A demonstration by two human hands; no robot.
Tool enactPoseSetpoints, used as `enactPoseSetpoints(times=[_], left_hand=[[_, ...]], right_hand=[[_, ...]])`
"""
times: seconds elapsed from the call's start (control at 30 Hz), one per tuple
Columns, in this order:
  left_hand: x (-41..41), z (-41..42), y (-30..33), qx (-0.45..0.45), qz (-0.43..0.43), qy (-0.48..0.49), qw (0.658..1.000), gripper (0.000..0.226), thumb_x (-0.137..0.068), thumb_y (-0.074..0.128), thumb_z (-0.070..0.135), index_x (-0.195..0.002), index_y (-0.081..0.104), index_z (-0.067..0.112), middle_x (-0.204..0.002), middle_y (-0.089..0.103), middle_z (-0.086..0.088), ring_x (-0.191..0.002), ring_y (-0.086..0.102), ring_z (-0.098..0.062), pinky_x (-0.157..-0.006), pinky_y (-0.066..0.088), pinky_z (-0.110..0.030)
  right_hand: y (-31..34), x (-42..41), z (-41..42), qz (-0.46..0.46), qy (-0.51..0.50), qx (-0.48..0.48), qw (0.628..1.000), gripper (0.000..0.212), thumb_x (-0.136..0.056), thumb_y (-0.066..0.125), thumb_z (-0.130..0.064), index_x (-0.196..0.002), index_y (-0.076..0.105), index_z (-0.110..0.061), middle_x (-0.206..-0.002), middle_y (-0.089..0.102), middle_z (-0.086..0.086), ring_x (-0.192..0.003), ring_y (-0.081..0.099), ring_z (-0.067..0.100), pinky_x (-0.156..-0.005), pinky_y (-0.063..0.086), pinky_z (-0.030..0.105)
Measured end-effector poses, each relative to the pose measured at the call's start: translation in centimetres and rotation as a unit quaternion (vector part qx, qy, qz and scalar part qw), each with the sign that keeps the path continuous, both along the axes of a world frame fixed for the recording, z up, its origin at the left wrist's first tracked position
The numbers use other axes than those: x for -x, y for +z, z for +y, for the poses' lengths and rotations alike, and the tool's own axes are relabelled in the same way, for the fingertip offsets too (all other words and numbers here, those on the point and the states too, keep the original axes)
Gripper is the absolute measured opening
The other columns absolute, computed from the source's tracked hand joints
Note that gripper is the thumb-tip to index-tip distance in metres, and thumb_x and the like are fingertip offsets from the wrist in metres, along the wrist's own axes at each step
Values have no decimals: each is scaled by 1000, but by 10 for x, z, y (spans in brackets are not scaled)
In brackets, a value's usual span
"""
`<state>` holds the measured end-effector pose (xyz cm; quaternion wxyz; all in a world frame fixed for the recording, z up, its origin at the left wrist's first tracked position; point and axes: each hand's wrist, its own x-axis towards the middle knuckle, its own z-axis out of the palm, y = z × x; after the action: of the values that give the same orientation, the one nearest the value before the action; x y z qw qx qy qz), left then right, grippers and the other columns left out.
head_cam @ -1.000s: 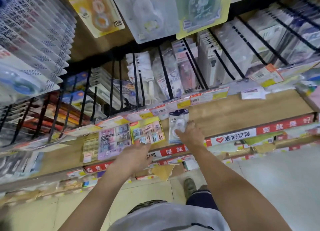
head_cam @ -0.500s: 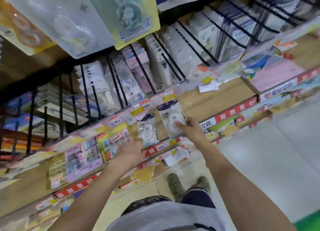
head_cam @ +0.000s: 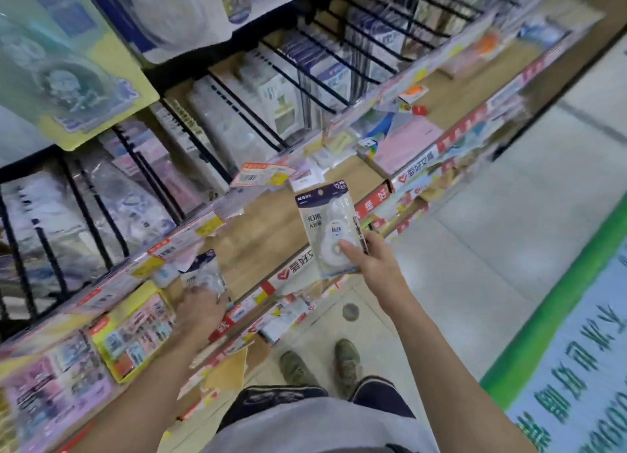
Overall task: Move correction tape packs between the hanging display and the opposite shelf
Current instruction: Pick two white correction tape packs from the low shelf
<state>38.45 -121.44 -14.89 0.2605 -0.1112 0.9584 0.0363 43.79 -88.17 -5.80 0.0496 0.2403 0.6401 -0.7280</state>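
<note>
The right hand point(head_cam: 375, 266) holds a correction tape pack point(head_cam: 330, 228) upright in front of the wooden shelf point(head_cam: 271, 225), thumb pressed across the clear blister over the white dispenser. The pack has a dark blue header card with small print and some Chinese characters on the white backing, too blurred to read. The left hand point(head_cam: 200, 305) is down on the shelf, its fingers curled over a second pack point(head_cam: 203, 271) of the same kind that lies there; motion blur hides how firmly it grips.

Along the shelf's front edge runs a red and white strip point(head_cam: 288, 271) with a heart mark and Chinese lettering. Behind the shelf, black wire racks point(head_cam: 271, 79) stand packed with more stationery in clear wrappers, fronted by orange and yellow price tags point(head_cam: 261, 176). A yellow card of small pictures point(head_cam: 135, 334) lies left of the left hand, with a lilac one point(head_cam: 57, 384) further left. Large blister packs point(head_cam: 68, 79) hang overhead, near the camera. A pink pad point(head_cam: 410, 140) lies further along the shelf to the right.

The floor point(head_cam: 475, 249) is pale tile, and a green-bordered blue floor sign point(head_cam: 576, 368) with big green characters sits at the right. The person's olive shoes point(head_cam: 298, 368) show below.
</note>
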Motion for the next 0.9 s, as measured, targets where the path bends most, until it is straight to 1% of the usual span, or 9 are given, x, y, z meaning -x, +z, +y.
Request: enactPoseSetpoints(times=[0.1,0.3,0.43,0.53,0.63,0.7,0.8,0.87,0.9], left_hand=[[-1,-1,-16,-14,2,63,998,65,-95,55,55,-108,63,-8,-108,65,-27,-99,63,-40,-87,55,-43],[-8,3,-27,-9,16,152,988,75,-97,49,57,-135,49,-8,-142,40,-31,-132,38,-44,-102,40,-51],[-10,14,-16,-15,23,180,983,78,-96,44,61,-127,51,-11,-142,41,-32,-133,38,-44,-106,38,-46],[-8,26,0,-64,54,215,973,80,-93,57,58,-131,45,-11,-140,44,-33,-129,43,-45,-101,41,-47],[-10,33,11,-122,91,264,953,74,-86,71,52,-121,48,-10,-121,54,-29,-106,55,-43,-83,50,-48],[-11,30,10,-168,109,289,936,68,-81,76,50,-107,49,-7,-104,55,-24,-86,55,-35,-66,45,-41],[-11,30,11,-233,124,332,906,80,-67,77,65,-96,57,-7,-90,61,-23,-75,59,-33,-64,44,-38],[-12,33,16,-279,134,360,880,62,-72,82,56,-76,56,0,-68,55,-13,-63,54,-26,-61,39,-34],[-14,39,22,-302,143,363,869,53,-76,84,47,-72,56,2,-65,52,-8,-64,53,-24,-61,37,-34]], right_hand=[[5,-5,10,5,-11,-6,1000,24,-93,71,-26,-112,67,-12,-106,74,10,-97,72,25,-90,57,50],[15,-15,21,29,-30,11,999,31,-89,73,-28,-114,68,-11,-107,74,10,-99,72,28,-91,55,52],[20,-13,24,28,-17,7,999,36,-85,73,-34,-116,68,-15,-108,75,6,-101,72,27,-95,54,54],[22,-9,25,28,-13,10,999,39,-85,73,-35,-117,67,-14,-109,75,6,-101,72,27,-95,54,56],[23,-5,25,24,-6,13,1000,38,-88,73,-34,-119,65,-14,-110,75,7,-101,72,27,-94,54,58],[23,-4,26,23,-4,14,1000,33,-91,72,-31,-118,65,-14,-109,75,7,-100,73,27,-93,54,59],[23,-2,26,29,-8,17,999,30,-92,72,-29,-116,65,-13,-108,74,7,-100,72,27,-93,55,57],[23,-3,27,28,-15,21,999,29,-93,72,-28,-116,64,-12,-108,74,8,-100,72,28,-91,56,53],[24,-3,27,24,-20,22,999,29,-93,71,-26,-116,63,-11,-107,73,8,-99,72,27,-89,57,50]])
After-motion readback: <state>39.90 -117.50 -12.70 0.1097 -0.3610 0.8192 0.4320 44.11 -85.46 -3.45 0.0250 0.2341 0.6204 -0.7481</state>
